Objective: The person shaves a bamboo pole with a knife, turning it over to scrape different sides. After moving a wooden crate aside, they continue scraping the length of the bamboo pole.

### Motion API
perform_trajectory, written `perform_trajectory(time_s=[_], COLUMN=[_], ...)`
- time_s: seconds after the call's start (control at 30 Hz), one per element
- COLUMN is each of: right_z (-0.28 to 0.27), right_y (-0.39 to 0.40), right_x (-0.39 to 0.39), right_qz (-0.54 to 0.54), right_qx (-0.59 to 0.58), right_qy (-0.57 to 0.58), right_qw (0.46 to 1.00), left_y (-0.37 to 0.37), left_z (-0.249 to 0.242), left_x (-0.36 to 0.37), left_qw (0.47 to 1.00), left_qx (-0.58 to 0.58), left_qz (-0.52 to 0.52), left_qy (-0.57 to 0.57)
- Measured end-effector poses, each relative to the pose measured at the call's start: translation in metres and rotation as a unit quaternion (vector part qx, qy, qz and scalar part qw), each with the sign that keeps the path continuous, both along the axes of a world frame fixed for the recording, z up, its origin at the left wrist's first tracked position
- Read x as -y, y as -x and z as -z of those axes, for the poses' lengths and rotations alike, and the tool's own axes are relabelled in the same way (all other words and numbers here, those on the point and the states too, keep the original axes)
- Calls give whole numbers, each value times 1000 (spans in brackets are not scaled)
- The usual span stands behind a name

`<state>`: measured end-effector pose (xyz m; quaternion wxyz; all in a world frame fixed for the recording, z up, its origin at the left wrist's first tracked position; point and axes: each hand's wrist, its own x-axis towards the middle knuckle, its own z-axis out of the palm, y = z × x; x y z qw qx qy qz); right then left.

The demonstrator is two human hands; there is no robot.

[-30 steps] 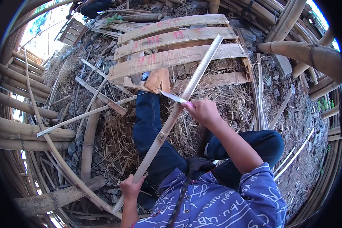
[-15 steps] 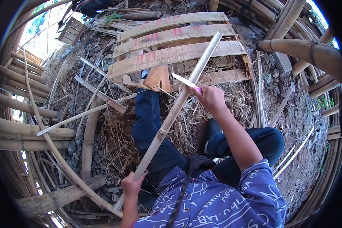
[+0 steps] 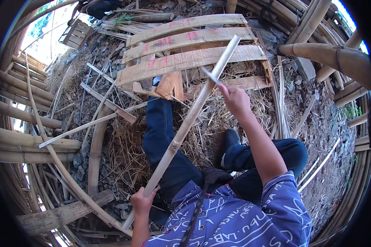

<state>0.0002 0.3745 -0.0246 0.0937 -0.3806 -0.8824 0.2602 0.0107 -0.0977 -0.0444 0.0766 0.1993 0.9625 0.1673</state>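
Note:
A long split bamboo strip [image 3: 181,138] runs diagonally from my lap up over the wooden slats. Near its lower end, my left hand [image 3: 143,200] is closed around it. My right hand [image 3: 236,100] is closed on the handle of a knife [image 3: 210,75], whose blade lies across the upper part of the strip. Most of the handle is hidden in my fist. The strip's upper end overlaps a pallet-like frame of wooden slats [image 3: 189,59] with red marks. Beside my outstretched leg, a wooden block [image 3: 167,85] sits at the frame's near edge.
Shavings and straw [image 3: 127,152] cover the ground around my legs. Bamboo poles [image 3: 37,144] are stacked on the left, and a thick bamboo pole [image 3: 329,55] juts in from the right. Thin strips [image 3: 282,103] lie to the right. Part of another person [image 3: 97,9] shows at the top left.
My right hand has moved slightly to the right and the knife has shifted up along the strip, its blade now turned differently. My left hand and the strip stay nearly still.

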Motion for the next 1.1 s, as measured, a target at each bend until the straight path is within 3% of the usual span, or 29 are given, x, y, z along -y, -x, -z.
perform_trajectory(time_s=[0.07, 0.13, 0.23, 0.33, 0.47, 0.63, 0.8, 0.9, 1.0, 1.1], right_z=[-4, 1, 3, 6, 7, 9, 16, 15, 14, 4], right_y=[-1, -5, -3, 6, 7, -1, 0, -1, -2, -7], right_x=[22, 45, 44, 8, -7, 29, -8, -22, -9, 23], right_qz=[-14, -134, -142, -48, -52, -130, -7, -25, -13, -78], right_qx=[7, -27, -12, 17, -33, -24, -5, -26, -56, -49], right_qy=[28, -31, -39, -64, -113, -75, -43, -97, -69, -13], right_qw=[999, 990, 989, 997, 992, 988, 999, 995, 996, 996], left_y=[0, 0, 1, -1, -1, 0, 0, 1, 0, 0], left_z=[3, 2, 3, 1, -1, 7, 4, 5, 6, 3], left_x=[1, -1, 1, 2, -3, 2, 1, 0, -1, -2], left_qw=[1000, 1000, 1000, 1000, 1000, 1000, 1000, 1000, 1000, 1000], left_qx=[-5, -7, -5, -7, -18, -15, -6, -6, -5, -4], left_qz=[3, 4, -2, -5, -6, 1, -2, 1, -1, -2], left_qy=[1, -7, -14, -4, 20, 18, 0, 5, -4, 7])
